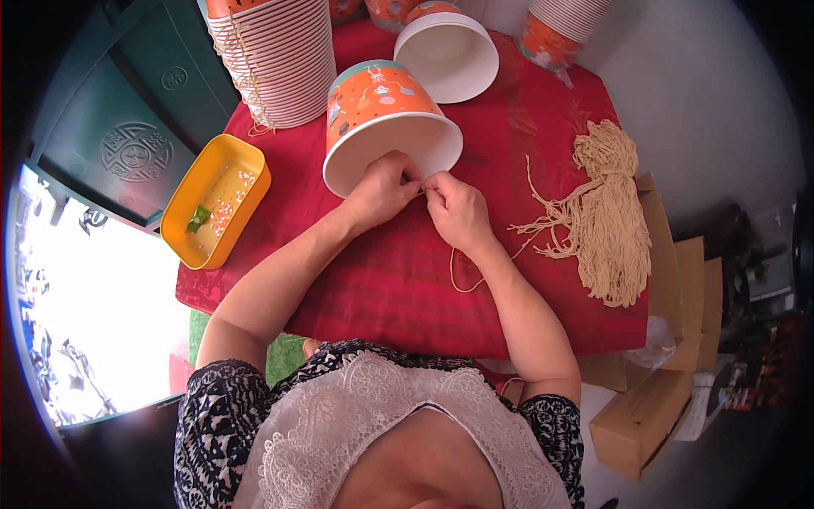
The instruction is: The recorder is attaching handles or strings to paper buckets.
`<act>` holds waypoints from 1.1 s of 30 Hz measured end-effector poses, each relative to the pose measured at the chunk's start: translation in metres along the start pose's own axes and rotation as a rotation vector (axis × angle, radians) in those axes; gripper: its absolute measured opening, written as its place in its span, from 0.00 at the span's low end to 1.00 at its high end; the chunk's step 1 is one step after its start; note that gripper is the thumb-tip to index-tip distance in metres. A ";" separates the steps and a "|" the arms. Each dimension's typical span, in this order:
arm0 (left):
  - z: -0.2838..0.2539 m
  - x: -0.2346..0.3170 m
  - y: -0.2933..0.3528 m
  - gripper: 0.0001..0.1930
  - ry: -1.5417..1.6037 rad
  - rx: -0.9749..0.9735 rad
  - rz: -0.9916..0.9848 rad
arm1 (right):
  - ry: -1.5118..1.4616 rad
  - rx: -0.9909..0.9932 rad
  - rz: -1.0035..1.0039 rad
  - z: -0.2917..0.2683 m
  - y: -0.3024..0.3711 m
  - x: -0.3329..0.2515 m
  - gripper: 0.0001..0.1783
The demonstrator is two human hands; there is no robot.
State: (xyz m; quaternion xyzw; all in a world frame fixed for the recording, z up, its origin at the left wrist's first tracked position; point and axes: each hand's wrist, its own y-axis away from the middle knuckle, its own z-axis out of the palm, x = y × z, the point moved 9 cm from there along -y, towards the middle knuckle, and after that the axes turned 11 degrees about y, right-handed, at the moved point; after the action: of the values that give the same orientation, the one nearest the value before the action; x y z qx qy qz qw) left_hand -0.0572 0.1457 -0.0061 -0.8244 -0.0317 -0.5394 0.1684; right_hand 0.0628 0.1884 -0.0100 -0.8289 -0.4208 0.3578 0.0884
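An orange paper bucket (381, 100) with a white rim and teal base lies tipped on its side, its mouth toward me. My left hand (386, 191) is closed in a pinch, its fingers in front of the bucket's open mouth. Right beside it, my right hand (458, 212) is closed too, fingertips nearly touching the left ones. Both pinch a thin tan string (454, 273), which loops down below my right hand and passes by the wrist. The fingers hide how the string meets the rim. On the right lies a thick tied bundle of tan strings (612, 225).
A tall stack of nested buckets (275, 64) stands at the far left, strings hanging down its side. Behind lies another white-mouthed bucket (449, 59). A yellow tray (175, 222) holds small bits and a green piece. Cardboard boxes (640, 424) stand beyond the red-covered table (381, 305).
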 end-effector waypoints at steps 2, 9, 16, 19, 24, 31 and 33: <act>0.000 0.000 0.000 0.04 -0.003 -0.003 0.006 | -0.030 -0.025 0.032 0.000 -0.001 0.002 0.04; 0.002 0.001 0.001 0.04 0.069 -0.057 -0.008 | -0.088 -0.113 0.153 0.001 -0.004 0.006 0.06; 0.005 0.001 0.003 0.04 0.040 -0.122 0.000 | -0.129 -0.111 0.218 0.004 -0.002 0.012 0.07; 0.007 -0.001 0.004 0.05 0.082 -0.130 -0.020 | -0.146 -0.086 0.220 0.004 -0.001 0.013 0.07; 0.004 0.001 0.003 0.04 0.033 -0.062 0.049 | -0.133 -0.078 0.220 0.003 -0.001 0.012 0.07; -0.001 0.009 0.002 0.03 0.012 -0.036 0.058 | -0.088 -0.058 0.116 -0.005 0.002 0.007 0.05; -0.003 0.002 0.002 0.03 0.079 -0.023 -0.093 | -0.009 -0.048 0.041 -0.008 0.002 0.002 0.06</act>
State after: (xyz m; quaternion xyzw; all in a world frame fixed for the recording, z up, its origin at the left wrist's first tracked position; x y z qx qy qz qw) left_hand -0.0585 0.1427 -0.0040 -0.8020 -0.0571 -0.5791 0.1348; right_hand 0.0703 0.1899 -0.0066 -0.8376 -0.4126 0.3532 0.0592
